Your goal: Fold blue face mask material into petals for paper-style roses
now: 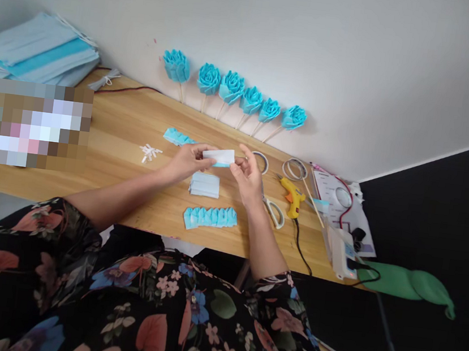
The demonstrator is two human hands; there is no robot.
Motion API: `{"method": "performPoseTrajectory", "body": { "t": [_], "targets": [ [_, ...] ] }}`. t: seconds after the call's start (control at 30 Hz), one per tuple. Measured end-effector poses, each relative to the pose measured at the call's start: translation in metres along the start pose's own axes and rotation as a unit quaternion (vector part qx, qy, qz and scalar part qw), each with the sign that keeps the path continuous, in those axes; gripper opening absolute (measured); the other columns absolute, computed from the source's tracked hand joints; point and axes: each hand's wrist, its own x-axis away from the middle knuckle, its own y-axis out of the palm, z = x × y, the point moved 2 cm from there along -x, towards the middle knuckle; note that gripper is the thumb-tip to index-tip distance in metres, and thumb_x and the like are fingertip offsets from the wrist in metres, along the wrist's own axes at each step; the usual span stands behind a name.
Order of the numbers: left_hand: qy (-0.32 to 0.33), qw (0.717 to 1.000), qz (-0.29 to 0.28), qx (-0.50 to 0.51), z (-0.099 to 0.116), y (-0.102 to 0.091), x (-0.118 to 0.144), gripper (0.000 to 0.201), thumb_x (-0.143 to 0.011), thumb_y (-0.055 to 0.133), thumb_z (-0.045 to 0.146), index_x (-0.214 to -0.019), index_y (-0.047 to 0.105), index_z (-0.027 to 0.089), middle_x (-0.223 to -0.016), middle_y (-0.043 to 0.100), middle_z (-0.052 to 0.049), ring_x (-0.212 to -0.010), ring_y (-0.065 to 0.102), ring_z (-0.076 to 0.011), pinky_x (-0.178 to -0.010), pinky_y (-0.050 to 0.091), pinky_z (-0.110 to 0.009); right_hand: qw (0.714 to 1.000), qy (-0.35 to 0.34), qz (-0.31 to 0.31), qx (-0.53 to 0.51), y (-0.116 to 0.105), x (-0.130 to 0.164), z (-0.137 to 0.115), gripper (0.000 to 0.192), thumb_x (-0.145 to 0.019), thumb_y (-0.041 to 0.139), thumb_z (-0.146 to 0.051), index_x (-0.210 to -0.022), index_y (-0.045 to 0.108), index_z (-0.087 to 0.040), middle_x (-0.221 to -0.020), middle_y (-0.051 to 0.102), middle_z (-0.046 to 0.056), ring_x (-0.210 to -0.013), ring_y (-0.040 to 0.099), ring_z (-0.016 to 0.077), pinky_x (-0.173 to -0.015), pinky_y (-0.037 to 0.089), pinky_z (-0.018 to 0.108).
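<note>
Between my hands, a small rectangle of white and light-blue mask fabric [221, 155] is raised above the wooden table. My left hand [189, 160] pinches its left end, thumb in front. At its lower right corner is the thumb of my right hand [248, 178], whose index finger is lifted off. Just below lies a stack of pale cut fabric pieces [205, 185]. Nearer to me rests a row of folded blue petals [211, 217]. Another blue petal row [176, 136] lies behind my left hand, which hides its right end.
Blue fabric flowers [231, 87] on sticks lean against the wall. Scissors [275, 212], a yellow glue gun [292, 197] with a cord and a white power strip [342, 254] lie to the right. White strips [150, 152] and stacked masks [40, 46] are on the left.
</note>
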Motion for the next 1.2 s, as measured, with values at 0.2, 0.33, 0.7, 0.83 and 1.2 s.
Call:
{"method": "performPoseTrajectory", "body": {
  "t": [0.2, 0.33, 0.7, 0.83, 1.2],
  "targets": [
    [0.056, 0.995, 0.004, -0.079, 0.001, 0.001, 0.001, 0.027, -0.077, 0.070, 0.020, -0.103, 0.076, 0.014, -0.098, 0.075, -0.006, -0.075, 0.062, -0.0132, -0.069, 0.046, -0.026, 0.997, 0.045, -0.059, -0.005, 0.001, 0.000, 0.006, 0.068, -0.075, 0.077, -0.055, -0.134, 0.058, -0.026, -0.122, 0.073, 0.007, -0.112, 0.068, 0.0232, -0.103, 0.052, 0.041],
    [0.052, 0.997, 0.005, -0.059, 0.004, 0.001, 0.002, 0.032, -0.078, 0.070, 0.019, -0.110, 0.074, 0.014, -0.094, 0.074, -0.005, -0.078, 0.062, -0.0132, -0.071, 0.046, -0.026, 0.997, 0.038, -0.062, 0.010, 0.003, 0.002, 0.013, 0.050, -0.078, 0.075, -0.048, -0.121, 0.068, -0.023, -0.119, 0.075, 0.005, -0.109, 0.070, 0.0214, -0.102, 0.053, 0.040],
    [-0.070, 0.995, -0.056, 0.052, 0.005, 0.009, 0.006, 0.018, -0.076, 0.076, 0.029, -0.069, 0.069, 0.015, -0.063, 0.062, 0.001, -0.057, 0.050, -0.0089, -0.057, 0.041, -0.023, 0.999, 0.012, -0.013, 0.040, 0.001, 0.003, 0.003, 0.044, -0.080, 0.073, -0.048, -0.115, 0.068, -0.022, -0.106, 0.077, 0.004, -0.097, 0.070, 0.0194, -0.091, 0.055, 0.034],
    [-0.088, 0.994, -0.025, 0.057, 0.000, 0.007, 0.006, 0.023, -0.080, 0.072, 0.028, -0.060, 0.067, 0.017, -0.059, 0.062, 0.000, -0.055, 0.051, -0.0092, -0.057, 0.040, -0.024, 0.999, 0.000, -0.017, 0.037, 0.003, 0.003, 0.003, 0.040, -0.080, 0.074, -0.048, -0.110, 0.068, -0.022, -0.102, 0.076, 0.003, -0.093, 0.070, 0.0189, -0.089, 0.054, 0.033],
    [-0.115, 0.987, -0.025, 0.106, 0.001, 0.006, 0.004, 0.019, -0.081, 0.073, 0.028, -0.064, 0.070, 0.018, -0.066, 0.066, -0.002, -0.057, 0.053, -0.0104, -0.062, 0.045, -0.026, 0.999, 0.006, -0.013, 0.033, 0.004, 0.003, 0.001, 0.038, -0.081, 0.072, -0.050, -0.109, 0.069, -0.023, -0.094, 0.074, 0.001, -0.086, 0.067, 0.0179, -0.083, 0.054, 0.031]
  ]
}}
